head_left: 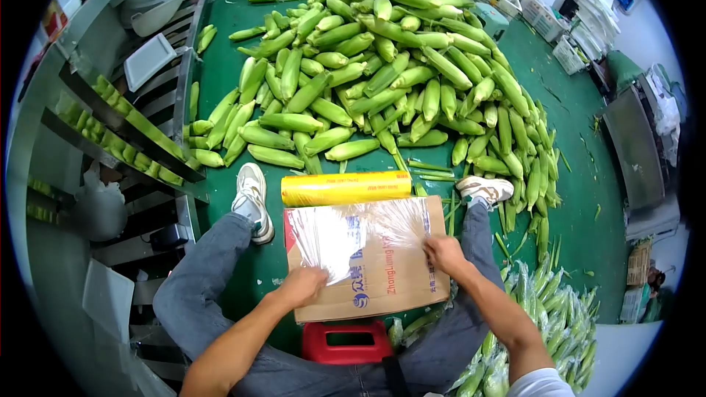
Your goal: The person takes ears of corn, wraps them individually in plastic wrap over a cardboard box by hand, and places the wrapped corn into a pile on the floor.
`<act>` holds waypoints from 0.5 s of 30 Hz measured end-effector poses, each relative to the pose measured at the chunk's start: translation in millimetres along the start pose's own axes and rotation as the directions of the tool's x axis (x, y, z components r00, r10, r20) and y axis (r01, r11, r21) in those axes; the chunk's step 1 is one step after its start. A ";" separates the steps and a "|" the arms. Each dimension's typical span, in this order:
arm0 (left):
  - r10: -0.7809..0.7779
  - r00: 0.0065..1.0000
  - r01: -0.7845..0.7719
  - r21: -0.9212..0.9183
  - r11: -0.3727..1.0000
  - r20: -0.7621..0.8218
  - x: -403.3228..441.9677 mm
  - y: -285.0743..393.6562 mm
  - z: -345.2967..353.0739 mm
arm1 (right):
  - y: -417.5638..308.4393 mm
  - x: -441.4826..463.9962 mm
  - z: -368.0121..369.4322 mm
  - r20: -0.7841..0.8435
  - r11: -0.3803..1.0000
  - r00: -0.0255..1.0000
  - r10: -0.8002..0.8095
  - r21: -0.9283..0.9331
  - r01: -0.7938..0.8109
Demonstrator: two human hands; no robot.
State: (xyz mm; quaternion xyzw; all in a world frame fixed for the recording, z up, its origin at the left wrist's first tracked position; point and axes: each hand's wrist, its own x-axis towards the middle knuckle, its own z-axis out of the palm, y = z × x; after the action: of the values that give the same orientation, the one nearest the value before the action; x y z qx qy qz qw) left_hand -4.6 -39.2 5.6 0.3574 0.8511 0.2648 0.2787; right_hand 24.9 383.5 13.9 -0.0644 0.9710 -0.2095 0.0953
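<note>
As left fingers (318,277) and right fingers (432,247) pinch it, clear film (336,239) gleams, pleated, over cardboard (404,290)

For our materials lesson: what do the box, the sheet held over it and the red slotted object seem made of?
Box: probably cardboard; matt brown, with printed lettering.
Sheet: likely thin plastic film; clear and shiny, creases fanning from the left hand and right hand.
Red slotted object: seemingly hard plastic; smooth, rounded, evenly coloured, though painted metal isn't ruled out.
</note>
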 end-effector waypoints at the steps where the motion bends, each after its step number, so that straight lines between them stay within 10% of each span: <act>1: -0.012 0.997 0.009 0.036 0.999 0.081 -4.0 4.2 1.4 | 10.9 -29.3 -1.0 -0.002 0.997 0.998 -0.063 0.052 0.063; 4: -0.051 0.964 0.021 0.115 0.993 0.261 -20.7 16.6 24.9 | 2.4 -77.9 -10.2 0.082 0.983 0.986 -0.148 0.119 0.138; 8: -0.039 0.966 -0.018 0.217 0.976 0.256 -30.3 26.8 38.2 | 26.6 -64.2 -22.5 0.521 0.923 0.853 -0.007 0.331 -0.195; 10: -0.065 0.972 0.009 0.240 0.971 0.225 -29.2 22.0 49.3 | 32.1 2.5 -63.3 0.482 0.767 0.826 0.291 0.399 -0.503; 11: -0.107 0.964 0.051 0.225 0.973 0.244 -25.7 25.1 48.4 | 59.8 37.8 -47.2 0.042 0.845 0.914 0.403 0.367 -0.389; 13: -0.178 0.939 0.121 0.201 0.972 0.294 -17.0 32.8 40.0 | 52.6 142.9 -40.0 -0.057 0.579 0.773 0.632 0.698 -0.422; 15: -0.175 0.944 0.127 0.183 0.975 0.281 -13.8 29.1 46.2 | 6.3 247.0 -13.7 0.254 0.211 0.719 0.647 0.846 -0.490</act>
State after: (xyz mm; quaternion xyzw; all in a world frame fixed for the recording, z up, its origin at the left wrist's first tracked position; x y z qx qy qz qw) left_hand 47.6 -20.4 -4.1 0.3479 0.8436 0.1162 0.3922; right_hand -219.0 353.9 -15.5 0.3714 0.6762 -0.6270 0.1084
